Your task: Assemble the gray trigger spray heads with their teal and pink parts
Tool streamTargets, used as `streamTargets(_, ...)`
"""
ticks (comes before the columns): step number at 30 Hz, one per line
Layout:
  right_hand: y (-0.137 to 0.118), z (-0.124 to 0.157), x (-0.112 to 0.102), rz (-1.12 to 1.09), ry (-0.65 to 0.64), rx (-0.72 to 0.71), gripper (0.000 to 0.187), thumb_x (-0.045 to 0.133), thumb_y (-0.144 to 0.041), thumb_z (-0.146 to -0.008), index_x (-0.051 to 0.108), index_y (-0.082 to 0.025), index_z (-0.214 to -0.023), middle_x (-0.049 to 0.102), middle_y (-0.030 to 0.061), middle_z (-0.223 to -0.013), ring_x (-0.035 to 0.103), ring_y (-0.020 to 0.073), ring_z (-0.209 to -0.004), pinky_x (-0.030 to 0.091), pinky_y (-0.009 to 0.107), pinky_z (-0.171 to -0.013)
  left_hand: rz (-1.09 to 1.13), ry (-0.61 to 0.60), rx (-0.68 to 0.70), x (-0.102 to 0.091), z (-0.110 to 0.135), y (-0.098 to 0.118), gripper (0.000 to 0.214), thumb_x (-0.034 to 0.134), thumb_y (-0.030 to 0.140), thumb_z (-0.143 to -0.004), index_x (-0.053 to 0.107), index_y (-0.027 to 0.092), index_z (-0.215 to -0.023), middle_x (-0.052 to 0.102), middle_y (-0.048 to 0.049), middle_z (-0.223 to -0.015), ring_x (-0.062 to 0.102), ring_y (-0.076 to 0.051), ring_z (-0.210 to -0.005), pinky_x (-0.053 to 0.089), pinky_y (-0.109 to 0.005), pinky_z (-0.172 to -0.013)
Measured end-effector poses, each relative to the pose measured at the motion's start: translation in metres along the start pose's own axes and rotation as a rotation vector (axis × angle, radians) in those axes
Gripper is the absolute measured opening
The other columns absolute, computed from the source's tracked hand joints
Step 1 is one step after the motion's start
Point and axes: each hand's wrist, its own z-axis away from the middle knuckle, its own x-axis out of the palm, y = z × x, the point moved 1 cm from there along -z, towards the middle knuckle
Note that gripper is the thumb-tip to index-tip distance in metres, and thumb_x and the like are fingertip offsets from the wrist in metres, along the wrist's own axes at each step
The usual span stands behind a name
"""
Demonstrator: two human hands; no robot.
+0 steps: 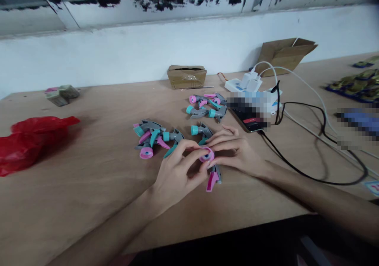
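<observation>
My left hand [180, 167] and my right hand [233, 149] meet over the wooden table [89, 187], both pinching one spray-trigger head [211, 167] with a pink ring cap, grey body and pink lever hanging down. Just behind my fingers lies another trigger head [199, 131] with a teal nozzle. A pile of grey, teal and pink trigger heads [152, 137] sits to the left of my hands. A second pile of trigger heads [207, 106] lies farther back.
A red plastic bag [32, 139] lies at the left. A phone [250, 122], a white power strip [245, 85] and black and white cables [310, 139] occupy the right. Two cardboard boxes [186, 76] [284, 55] stand by the wall.
</observation>
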Motion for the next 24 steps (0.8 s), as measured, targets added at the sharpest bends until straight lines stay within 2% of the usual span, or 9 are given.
streamTargets(3,0.001,0.001,0.004,-0.004,-0.034,0.017,0.016,0.068,-0.036,-0.07,0.066,-0.024,-0.081,0.068,-0.002,-0.09,0.059,0.0151,-0.093,0.018,0.044,-0.102,0.02,-0.106,-0.115,-0.001,-0.002,0.001,0.015,0.051,0.017,-0.082,0.058,0.017,-0.096,0.052,-0.0052,-0.097,0.055,-0.014,-0.083,0.05,-0.028,-0.072)
streamTargets(7,0.003,0.0,0.008,-0.041,-0.088,0.05,0.017,0.068,-0.039,-0.069,0.065,-0.024,-0.078,0.068,-0.0028,-0.089,0.06,0.0147,-0.09,0.02,0.043,-0.1,0.196,-0.212,-0.25,-0.005,-0.007,-0.002,0.009,0.053,0.024,-0.083,0.057,0.018,-0.09,0.05,-0.0022,-0.094,0.053,-0.01,-0.073,0.048,-0.021,-0.06)
streamTargets(10,0.004,-0.001,0.008,-0.051,-0.096,0.049,0.019,0.068,-0.04,-0.069,0.064,-0.024,-0.079,0.068,-0.0022,-0.09,0.06,0.015,-0.09,0.021,0.042,-0.099,0.319,-0.238,-0.333,-0.008,-0.009,-0.002,0.01,0.056,0.026,-0.082,0.057,0.018,-0.089,0.049,-0.0011,-0.092,0.052,-0.008,-0.069,0.048,-0.019,-0.057)
streamTargets(13,0.003,-0.001,0.006,-0.036,-0.092,0.046,0.019,0.068,-0.04,-0.069,0.065,-0.024,-0.079,0.068,-0.002,-0.089,0.06,0.0152,-0.09,0.019,0.043,-0.1,0.427,-0.235,-0.402,-0.008,-0.008,-0.003,0.011,0.057,0.025,-0.082,0.057,0.018,-0.09,0.051,-0.0016,-0.093,0.055,-0.01,-0.075,0.05,-0.022,-0.063)
streamTargets(17,0.001,-0.002,0.001,0.011,-0.095,0.045,0.019,0.069,-0.038,-0.068,0.065,-0.025,-0.081,0.069,-0.0023,-0.09,0.06,0.0159,-0.092,0.017,0.044,-0.101,0.729,-0.273,-0.518,-0.005,-0.006,-0.007,0.015,0.058,0.027,-0.08,0.055,0.019,-0.092,0.051,-0.003,-0.1,0.062,-0.013,-0.079,0.056,-0.027,-0.066)
streamTargets(19,-0.001,-0.002,0.0,0.047,-0.099,0.034,0.02,0.07,-0.038,-0.067,0.065,-0.026,-0.083,0.069,-0.0029,-0.09,0.06,0.016,-0.093,0.016,0.044,-0.101,0.802,-0.299,-0.549,-0.003,-0.005,-0.011,0.014,0.06,0.024,-0.079,0.055,0.018,-0.091,0.05,-0.0025,-0.099,0.064,-0.013,-0.077,0.056,-0.026,-0.065)
streamTargets(24,-0.002,0.0,0.0,0.1,-0.123,-0.01,0.026,0.069,-0.042,-0.068,0.065,-0.027,-0.088,0.069,-0.0038,-0.093,0.059,0.0155,-0.096,0.015,0.042,-0.103,0.737,-0.363,-0.499,-0.005,-0.006,-0.02,0.009,0.062,0.018,-0.076,0.058,0.018,-0.084,0.051,-0.0016,-0.098,0.062,-0.012,-0.08,0.054,-0.023,-0.066)
